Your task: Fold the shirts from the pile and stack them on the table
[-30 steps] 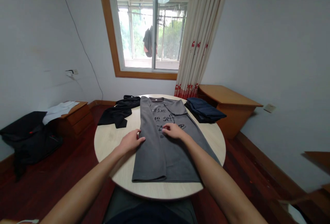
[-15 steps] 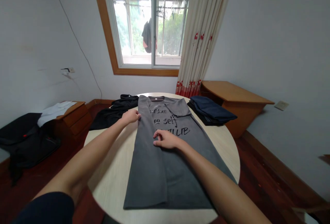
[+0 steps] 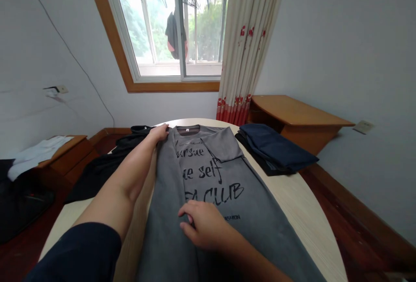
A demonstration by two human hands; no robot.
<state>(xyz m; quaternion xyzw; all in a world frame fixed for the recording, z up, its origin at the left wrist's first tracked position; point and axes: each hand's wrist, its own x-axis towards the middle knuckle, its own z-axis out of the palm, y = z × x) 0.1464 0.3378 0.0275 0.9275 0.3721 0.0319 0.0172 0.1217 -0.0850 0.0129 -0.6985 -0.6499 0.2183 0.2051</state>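
A grey T-shirt [image 3: 214, 173] with black lettering lies spread on the round table, its collar toward the window. Its left side is folded inward in a long strip, and the right sleeve lies across the chest. My left hand [image 3: 160, 133] is at the far left shoulder corner, fingers closed on the cloth there. Over the middle of the shirt, by the inner edge of the folded strip, is my right hand [image 3: 206, 225]. Its fingers are loosely bent, the thumb is apart, and nothing is held. The shirt's near hem is out of view.
Folded dark blue and black clothes [image 3: 276, 147] lie at the table's right edge. Black clothing [image 3: 97, 173] lies on the left, partly behind my left arm. Beyond the pale table [image 3: 315, 212] stand a wooden desk [image 3: 299, 111], a curtain [image 3: 250, 56] and a window.
My left hand has moved from the shirt's left edge up to the shoulder corner. My right hand stays over the shirt's middle. The view has come closer and shifted right.
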